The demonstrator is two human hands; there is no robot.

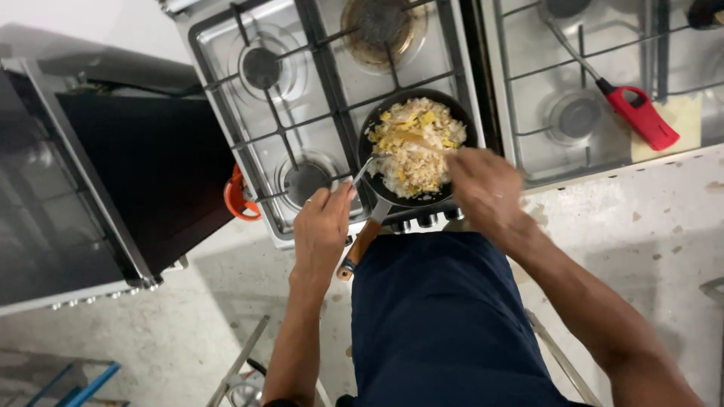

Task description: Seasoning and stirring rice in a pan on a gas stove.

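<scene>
- Pan (377, 124) sits on the front right burner of the near stove (226, 113), dark and round, its handle (363, 240) with a brown grip sticking out over the stove's front edge toward the person.
- Nearest the camera: a dark blue garment (445, 316) on the person's body, both bare forearms reaching up from it.
- Left hand (323, 230) is curled about a thin metal utensil (363, 170), thumb and fingers pinched on its stem; the tip rests at the pan's left rim. The hand lies just left of the handle, not gripping it.
- Right hand (484, 187) is blurred, hanging over the pan's right rim. It looks closed on a pale wooden tool (418, 140) lying across the food, though the grip itself cannot be made out sharply.
- Food (416, 147) fills the pan: pale rice-like grains mixed with yellow pieces.
- Knobs (422, 221) line the stove front just below the pan.
- Orange object (238, 194) hangs at the stove's left front corner.
- Left of the stove: a dark surface (143, 166).
- Farther back: the other burners stand bare, the rear right one browned.
- Right, well apart: a second stove (528, 113) with a red-handled lighter (641, 114) lying on its grate.
</scene>
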